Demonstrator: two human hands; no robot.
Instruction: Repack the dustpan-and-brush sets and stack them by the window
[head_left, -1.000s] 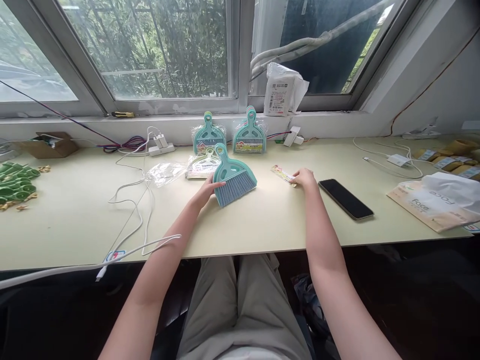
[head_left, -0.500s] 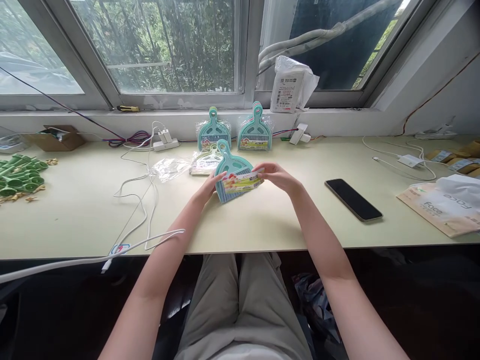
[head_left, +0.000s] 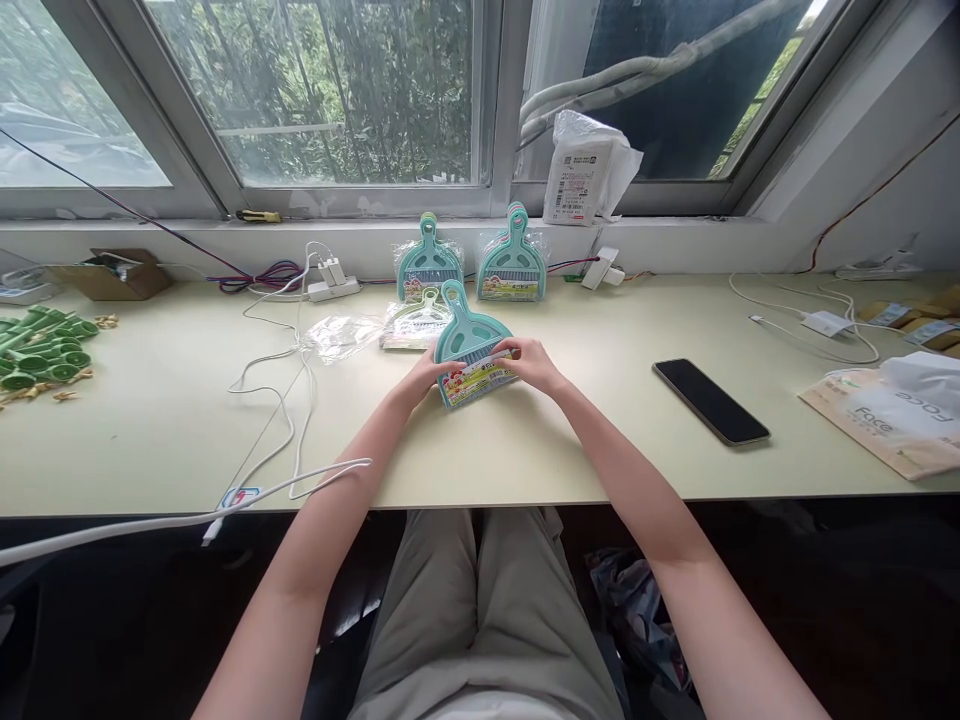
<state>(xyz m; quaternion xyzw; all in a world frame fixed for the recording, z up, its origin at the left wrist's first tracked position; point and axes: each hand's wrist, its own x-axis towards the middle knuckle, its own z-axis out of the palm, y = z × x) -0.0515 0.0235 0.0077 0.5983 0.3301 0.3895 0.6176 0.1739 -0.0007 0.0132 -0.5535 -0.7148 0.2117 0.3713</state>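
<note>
A small teal dustpan [head_left: 472, 325] with a striped brush at its lower part stands tilted above the table. My left hand [head_left: 418, 382] grips its left edge, the thumb lying over the front. Across the brush lies a colourful label card [head_left: 478, 378] with red, yellow and green print. With the fingers of my right hand [head_left: 531, 364], I pinch the card's right end against the dustpan. Just behind, a pale green-edged dustpan set [head_left: 417, 332] lies flat, partly covered. Two wrapped teal dustpan sets, one on the left [head_left: 429, 272] and one on the right [head_left: 513, 268], lean at the wall.
Crumpled clear plastic [head_left: 342, 338] and white cables [head_left: 294, 420] lie to the left, one cable crossing near my left forearm. Green plastic parts [head_left: 41, 350] are heaped farther left. To the right are a phone [head_left: 711, 402] and a tissue pack [head_left: 885, 415].
The label card, earlier angled out in front of the dustpan, now lies flat across the brush. My right hand has moved left and in toward the dustpan.
</note>
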